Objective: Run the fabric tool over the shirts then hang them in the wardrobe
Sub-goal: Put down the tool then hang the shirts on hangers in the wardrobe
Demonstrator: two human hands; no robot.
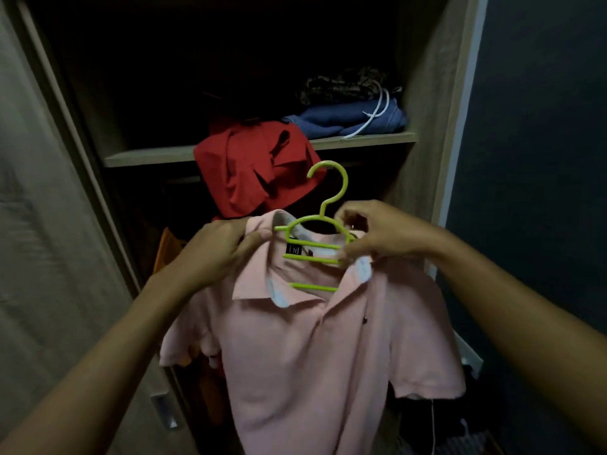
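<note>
Both my arms reach forward, bare to the elbow. My left hand (pixel 215 247) pinches closed, thumb on top; my right hand (pixel 377 234) curls, fingertips pinched together.

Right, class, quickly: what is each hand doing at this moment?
Left hand: closed, gripping the pink polo shirt at its collar and shoulder.
Right hand: closed, pinching the green hanger at the shirt's neck.

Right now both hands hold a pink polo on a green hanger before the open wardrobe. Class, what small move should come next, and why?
Probably seat the collar squarely: the pink polo already hangs from the green hanger, but the left hand and right hand grip its shoulders, the collar sits askew and the hook is free. Then lift it toward a rail, which is hidden in the dark.
</note>
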